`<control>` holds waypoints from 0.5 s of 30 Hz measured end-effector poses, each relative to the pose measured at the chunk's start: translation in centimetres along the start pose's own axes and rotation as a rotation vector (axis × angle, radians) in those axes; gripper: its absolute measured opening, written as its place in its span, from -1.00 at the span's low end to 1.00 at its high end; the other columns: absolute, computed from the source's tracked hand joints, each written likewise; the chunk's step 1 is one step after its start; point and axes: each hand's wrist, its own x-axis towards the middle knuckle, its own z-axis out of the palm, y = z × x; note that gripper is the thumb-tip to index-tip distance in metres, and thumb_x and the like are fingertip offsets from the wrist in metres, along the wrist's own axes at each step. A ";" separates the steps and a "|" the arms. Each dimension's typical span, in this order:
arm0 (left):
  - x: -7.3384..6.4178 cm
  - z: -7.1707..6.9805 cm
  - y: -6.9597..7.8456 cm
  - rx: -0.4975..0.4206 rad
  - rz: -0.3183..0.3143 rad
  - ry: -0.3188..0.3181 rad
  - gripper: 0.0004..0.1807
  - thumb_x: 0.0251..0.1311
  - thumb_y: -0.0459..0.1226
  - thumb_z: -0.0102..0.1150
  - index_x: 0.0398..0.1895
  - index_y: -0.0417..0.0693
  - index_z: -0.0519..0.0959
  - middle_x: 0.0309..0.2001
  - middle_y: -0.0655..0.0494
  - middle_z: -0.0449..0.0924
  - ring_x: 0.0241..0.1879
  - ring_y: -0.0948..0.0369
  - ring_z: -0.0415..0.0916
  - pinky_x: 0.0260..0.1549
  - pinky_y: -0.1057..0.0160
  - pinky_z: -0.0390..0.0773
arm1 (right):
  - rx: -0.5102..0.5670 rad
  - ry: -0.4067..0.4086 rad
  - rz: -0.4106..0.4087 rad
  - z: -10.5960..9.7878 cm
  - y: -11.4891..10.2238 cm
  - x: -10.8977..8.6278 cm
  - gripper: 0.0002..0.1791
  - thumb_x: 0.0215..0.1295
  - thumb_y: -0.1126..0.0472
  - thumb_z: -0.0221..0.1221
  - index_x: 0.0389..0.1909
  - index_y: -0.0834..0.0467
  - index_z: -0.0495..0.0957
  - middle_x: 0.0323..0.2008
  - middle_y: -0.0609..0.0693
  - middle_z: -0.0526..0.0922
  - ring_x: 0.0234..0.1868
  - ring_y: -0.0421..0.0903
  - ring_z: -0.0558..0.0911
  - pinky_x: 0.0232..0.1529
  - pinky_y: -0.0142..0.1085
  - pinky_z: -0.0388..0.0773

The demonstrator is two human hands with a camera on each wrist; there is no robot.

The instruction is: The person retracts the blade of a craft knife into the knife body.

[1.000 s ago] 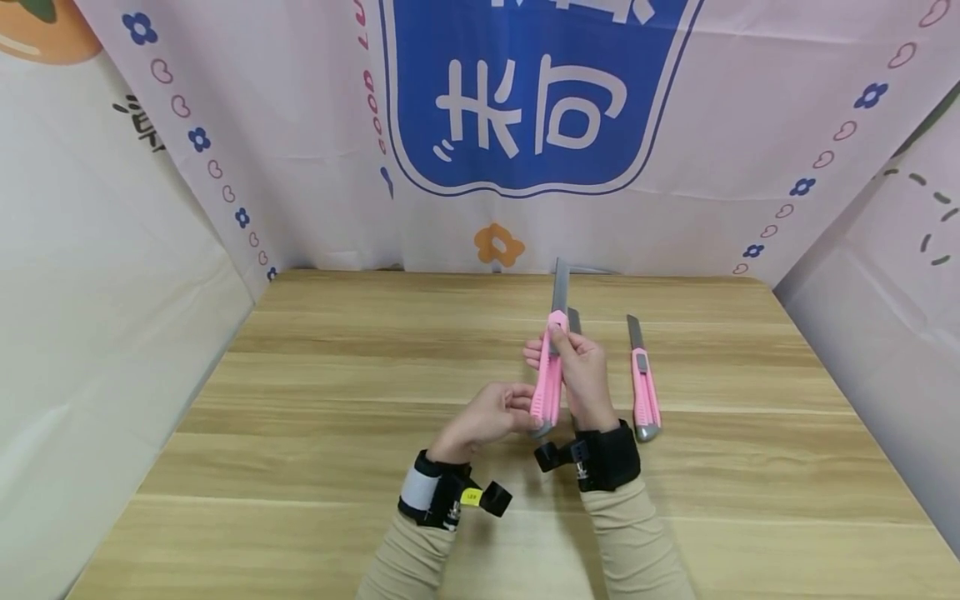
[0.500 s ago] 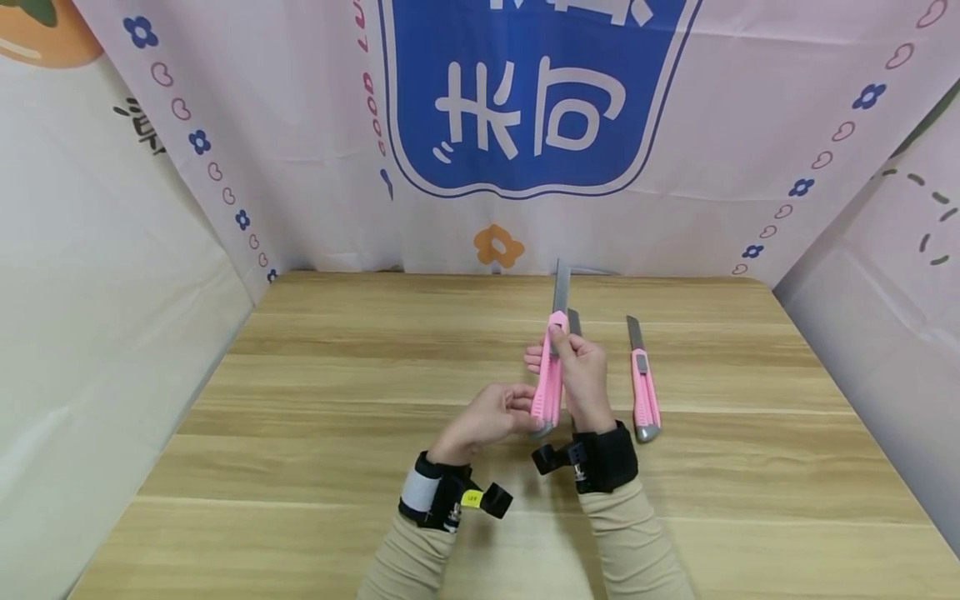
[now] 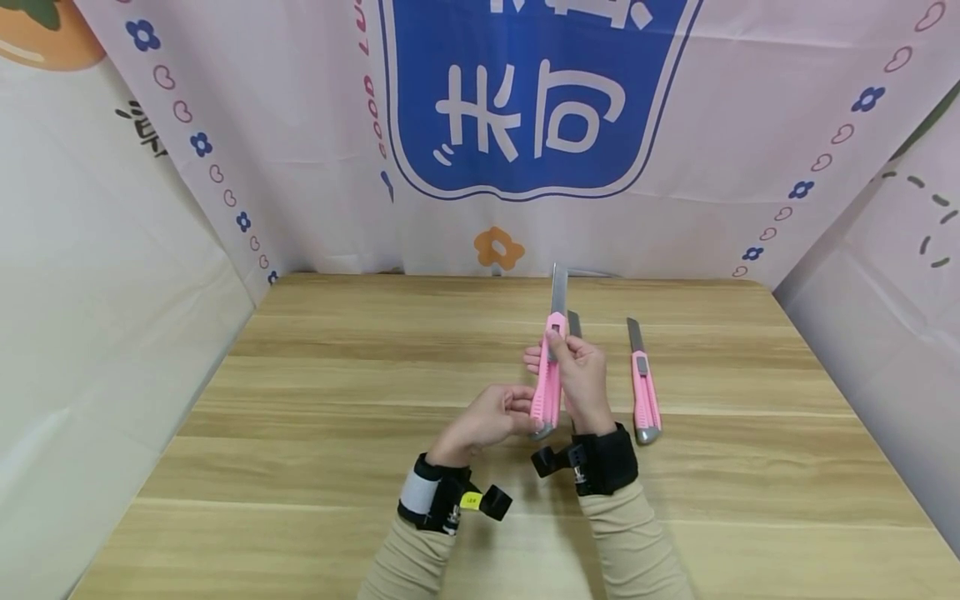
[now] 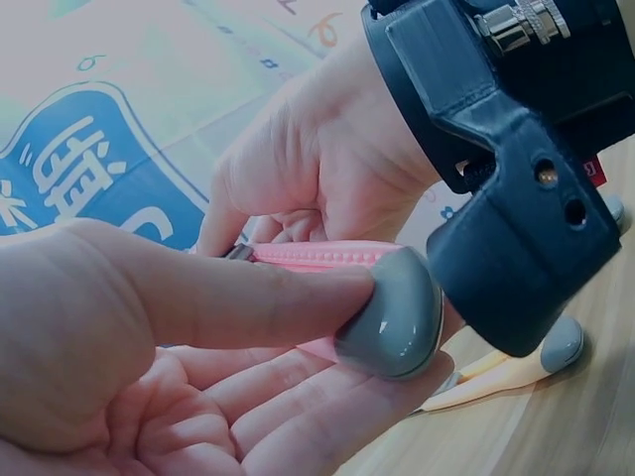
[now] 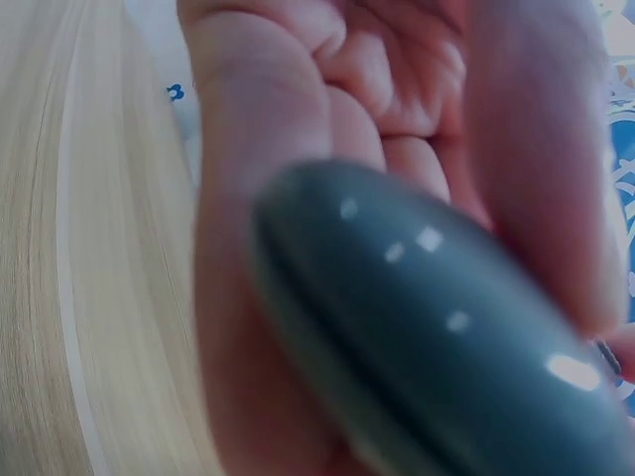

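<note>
Head view: pink knife (image 3: 551, 379) above table (image 3: 300, 467), blade (image 3: 559, 292) extended. Left hand (image 3: 491, 414) pinches grey butt (image 4: 397, 317); right hand (image 3: 587, 377) pinches handle (image 3: 547, 402), thumb (image 3: 557, 342) near slider (image 3: 552, 354). Risk: thumb slip could shift blade; slack pinch could drop knife.

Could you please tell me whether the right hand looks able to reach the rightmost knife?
Probably not without letting go first: the right hand holds another pink knife, though nothing shows between that hand and the rightmost knife on the table.
</note>
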 end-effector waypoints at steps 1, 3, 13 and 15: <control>0.0 0.0 0.0 0.001 0.000 0.000 -0.49 0.15 -0.50 0.12 0.22 -0.42 0.39 0.08 -0.34 0.58 0.04 -0.02 0.63 0.02 0.27 0.71 | 0.002 0.000 -0.001 0.0 0.0 0.0 -0.71 0.41 0.16 0.08 -0.22 0.37 0.55 -0.51 -0.02 0.79 -0.42 -0.17 0.78 -0.23 -0.27 0.78; 0.0 0.0 0.0 0.007 -0.002 0.002 -0.48 0.15 -0.50 0.12 0.23 -0.41 0.38 0.09 -0.34 0.58 0.06 -0.03 0.62 0.03 0.26 0.71 | 0.003 -0.002 -0.004 0.1 0.0 0.0 -0.71 0.41 0.15 0.08 -0.23 0.36 0.55 -0.52 -0.06 0.78 -0.42 -0.18 0.78 -0.24 -0.28 0.78; 0.0 0.0 0.0 0.011 -0.010 0.011 -0.49 0.16 -0.49 0.12 0.23 -0.40 0.39 0.08 -0.32 0.59 0.04 0.01 0.63 0.01 0.28 0.71 | 0.001 -0.023 -0.031 0.1 0.1 0.0 -0.74 0.42 0.15 0.07 -0.26 0.31 0.54 -0.56 -0.13 0.77 -0.44 -0.21 0.77 -0.28 -0.32 0.78; 0.0 0.0 0.0 0.009 -0.012 0.011 -0.49 0.16 -0.49 0.12 0.23 -0.40 0.39 0.09 -0.32 0.59 0.04 0.01 0.63 0.02 0.28 0.71 | 0.001 -0.024 -0.029 0.1 0.1 0.0 -0.74 0.42 0.16 0.07 -0.27 0.31 0.54 -0.56 -0.12 0.77 -0.44 -0.20 0.77 -0.28 -0.32 0.78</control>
